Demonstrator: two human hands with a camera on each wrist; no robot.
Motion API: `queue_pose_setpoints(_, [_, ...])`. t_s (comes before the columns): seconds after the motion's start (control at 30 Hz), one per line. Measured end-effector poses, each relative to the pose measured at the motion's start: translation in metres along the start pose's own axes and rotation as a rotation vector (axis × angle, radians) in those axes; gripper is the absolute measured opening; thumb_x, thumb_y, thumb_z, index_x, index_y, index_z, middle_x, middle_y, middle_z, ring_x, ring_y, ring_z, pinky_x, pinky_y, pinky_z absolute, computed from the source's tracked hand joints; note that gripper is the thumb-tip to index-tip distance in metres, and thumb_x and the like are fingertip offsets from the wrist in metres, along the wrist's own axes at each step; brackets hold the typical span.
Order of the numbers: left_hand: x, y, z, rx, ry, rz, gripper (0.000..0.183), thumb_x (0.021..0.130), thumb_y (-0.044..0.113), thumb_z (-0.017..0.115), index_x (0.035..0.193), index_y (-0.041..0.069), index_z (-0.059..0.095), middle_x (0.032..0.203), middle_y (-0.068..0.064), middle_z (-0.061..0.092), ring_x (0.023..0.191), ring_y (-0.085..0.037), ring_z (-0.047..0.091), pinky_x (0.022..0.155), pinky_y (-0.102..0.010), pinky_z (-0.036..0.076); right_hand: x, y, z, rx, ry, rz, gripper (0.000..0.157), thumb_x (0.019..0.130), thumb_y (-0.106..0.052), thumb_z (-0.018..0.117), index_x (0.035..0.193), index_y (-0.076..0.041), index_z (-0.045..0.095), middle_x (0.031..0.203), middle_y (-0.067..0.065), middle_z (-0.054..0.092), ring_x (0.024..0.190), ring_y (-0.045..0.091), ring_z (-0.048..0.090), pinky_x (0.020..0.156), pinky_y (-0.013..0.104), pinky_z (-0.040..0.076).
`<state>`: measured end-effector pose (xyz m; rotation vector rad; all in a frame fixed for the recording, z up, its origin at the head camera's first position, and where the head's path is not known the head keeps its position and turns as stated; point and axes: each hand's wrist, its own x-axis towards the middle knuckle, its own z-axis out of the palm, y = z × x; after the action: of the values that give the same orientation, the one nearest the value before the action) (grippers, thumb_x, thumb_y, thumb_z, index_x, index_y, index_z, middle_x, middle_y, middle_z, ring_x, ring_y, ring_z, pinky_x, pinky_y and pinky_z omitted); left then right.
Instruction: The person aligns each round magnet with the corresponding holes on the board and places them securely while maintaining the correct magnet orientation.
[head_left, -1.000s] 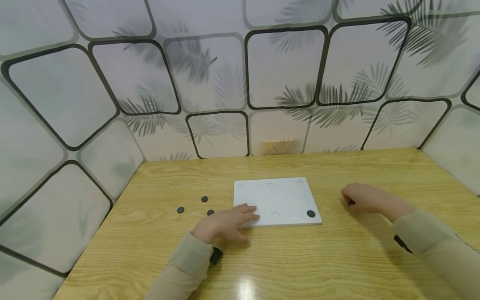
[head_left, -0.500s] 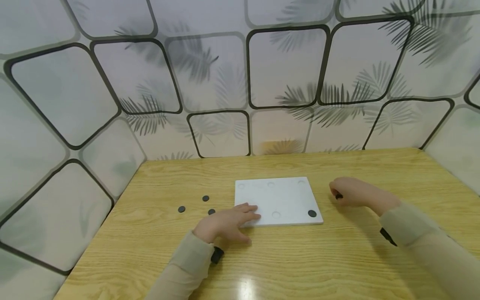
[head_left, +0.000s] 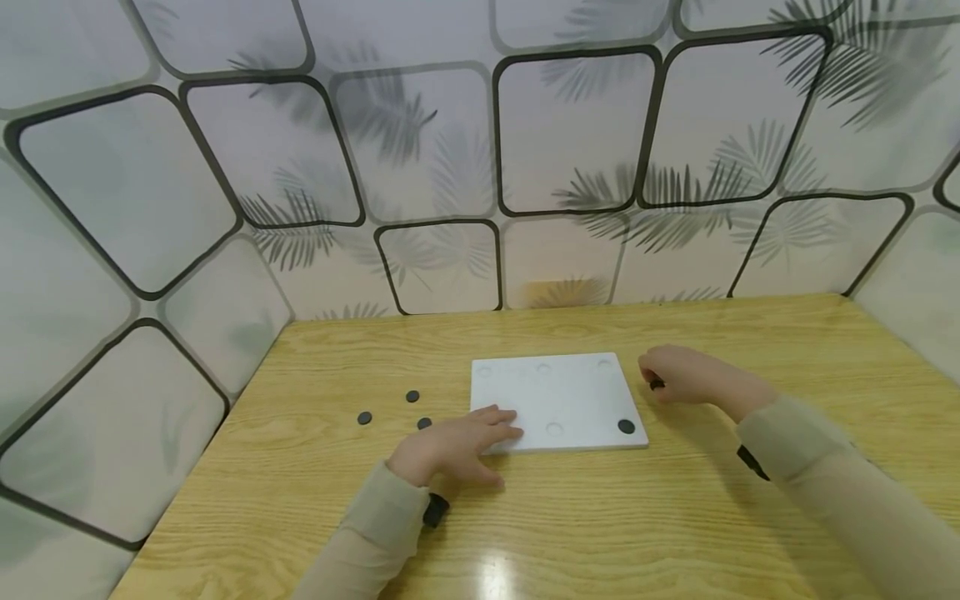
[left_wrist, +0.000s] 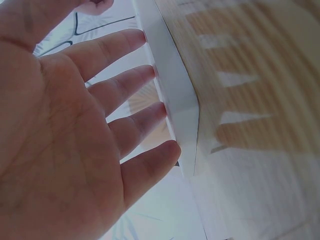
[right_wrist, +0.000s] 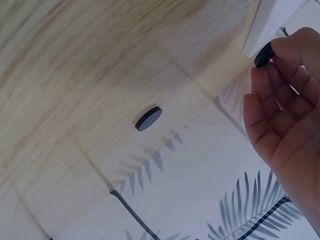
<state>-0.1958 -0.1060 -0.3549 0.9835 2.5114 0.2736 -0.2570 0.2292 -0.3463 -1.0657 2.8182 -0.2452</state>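
Pinching a thin, round black disc [right_wrist: 263, 55] between thumb and fingers, your right hand [head_left: 678, 372] hovers just right of the white board [head_left: 573, 397]. Shallow round recesses [head_left: 554, 428] dent its face; the near right one holds a seated disc [head_left: 626, 426]. Your left hand [head_left: 453, 450], fingers spread, rests its tips on the board's left side. Three loose discs [head_left: 364, 417] lie on the worktop [head_left: 585, 517] further left, and your right wrist view shows another disc [right_wrist: 149, 119] on the worktop
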Motion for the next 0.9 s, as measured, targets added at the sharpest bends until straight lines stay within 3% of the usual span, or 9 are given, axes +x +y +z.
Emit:
queue_pose_setpoints(0.27, [0.000, 0.000, -0.001, 0.003, -0.005, -0.001, 0.063, 0.080, 0.031, 0.065, 0.136, 0.018, 0.038, 0.144, 0.002, 0.021, 0.132, -0.018, 0.013, 0.104, -0.034, 0.019, 0.009, -0.001, -0.001, -0.007, 0.003, -0.003, 0.022, 0.068, 0.006, 0.057, 0.065, -0.011, 0.043, 0.062, -0.002, 0.037, 0.056, 0.011, 0.032, 0.051, 0.026, 0.029])
queue_pose_setpoints(0.9, [0.000, 0.002, -0.003, 0.003, -0.016, -0.006, 0.064, 0.080, 0.032, 0.065, 0.136, 0.017, 0.037, 0.145, 0.002, 0.020, 0.132, -0.018, 0.013, 0.104, -0.033, 0.018, 0.039, -0.011, -0.003, 0.003, -0.028, 0.044, 0.020, 0.076, 0.002, 0.057, 0.068, -0.010, 0.045, 0.063, 0.000, 0.039, 0.057, 0.014, 0.032, 0.052, 0.027, 0.028])
